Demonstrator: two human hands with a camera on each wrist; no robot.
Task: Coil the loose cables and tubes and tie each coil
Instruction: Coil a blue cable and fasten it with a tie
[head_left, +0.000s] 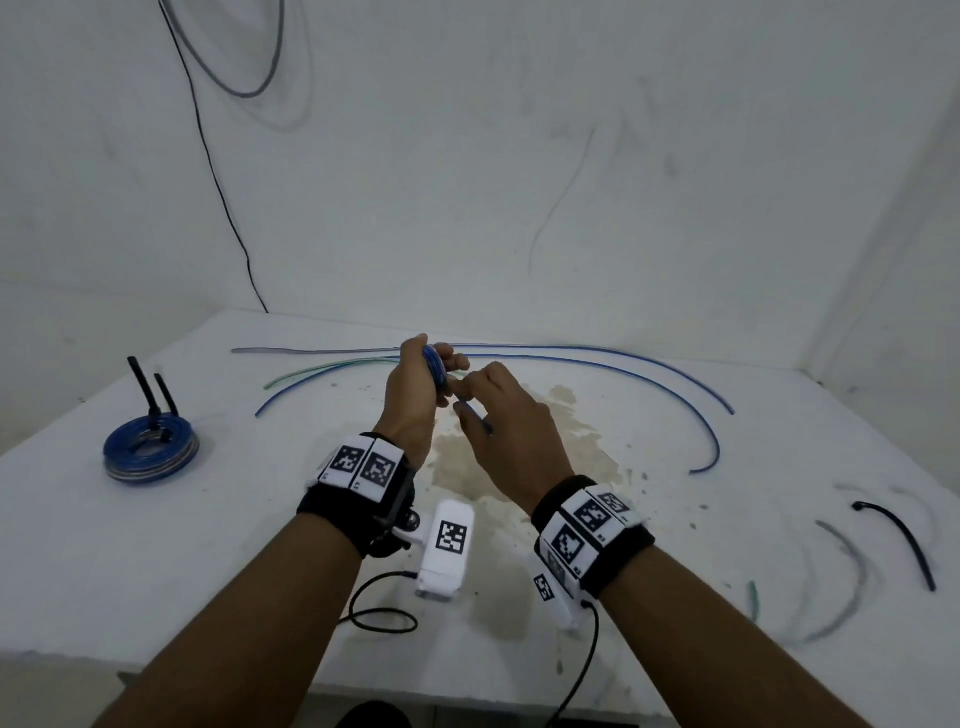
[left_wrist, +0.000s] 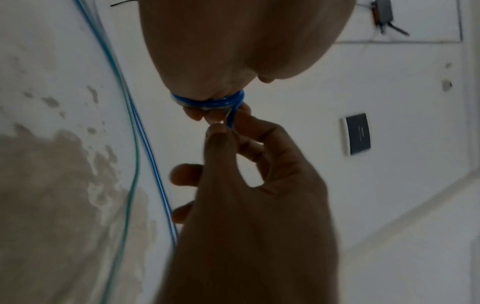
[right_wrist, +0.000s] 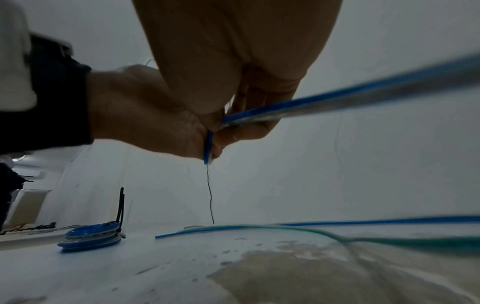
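Hands raised over mid-table. Left hand (head_left: 415, 387) grips a small blue coil (head_left: 435, 365) between thumb and curled fingers, held on edge. Right hand (head_left: 511, 423) pinches the free blue tube (head_left: 477, 415) just beside the coil, thumb and forefinger closed on it; the tail runs back under the palm (wrist view shows it leading off past the camera, blurred).

Progress, judged from layout: one stack of tied coils (head_left: 151, 451) sits at the left of the table (head_left: 156, 561), black tie ends (head_left: 147, 389) standing up from it. Coil in hand is partly wound, not tied. Left to do: a long blue tube (head_left: 675, 370) arcing across the far side and curling down at the right, a second blue tube (head_left: 270, 402), a green one (head_left: 311, 372), a grey one (head_left: 311, 350) along the back. One loose black tie (head_left: 901, 540) lies near the right edge. Roughly a third done, at a guess.

Room: back and right sides are closed by walls (head_left: 519, 156); a thin black wire (head_left: 218, 182) hangs down the left wall. Near edge is open, below the forearms. Stained patch (head_left: 467, 467) under the hands is bare, the best spot for winding. Loose tubes lie just beyond the hands, so a forward sweep risks dragging them.
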